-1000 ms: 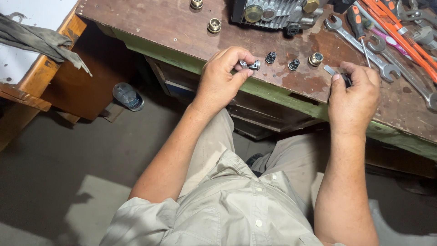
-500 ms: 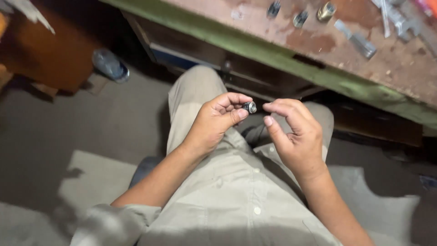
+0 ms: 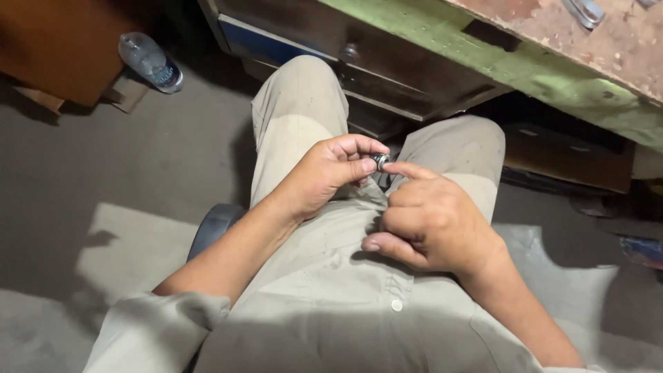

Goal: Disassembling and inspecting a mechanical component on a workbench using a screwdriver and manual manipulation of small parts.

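Two hands meet over the lap. Left hand (image 3: pixel 324 176): fingers curled, pinching a small round metal part (image 3: pixel 380 162) at the fingertips. Right hand (image 3: pixel 428 221): loosely fisted, forefinger extended, its tip touching the part; it grips nothing. Below: khaki trousers (image 3: pixel 297 103), seated. Far side: green-edged workbench (image 3: pixel 552 72) with dark drawers (image 3: pixel 387 72) beneath. Far left, on the floor: plastic bottle (image 3: pixel 148 62), lying down.

The worktop (image 3: pixel 552 76) edge overhangs the knees ahead; open floor (image 3: pixel 138 166) lies left, apart from a bottle (image 3: pixel 150 62).
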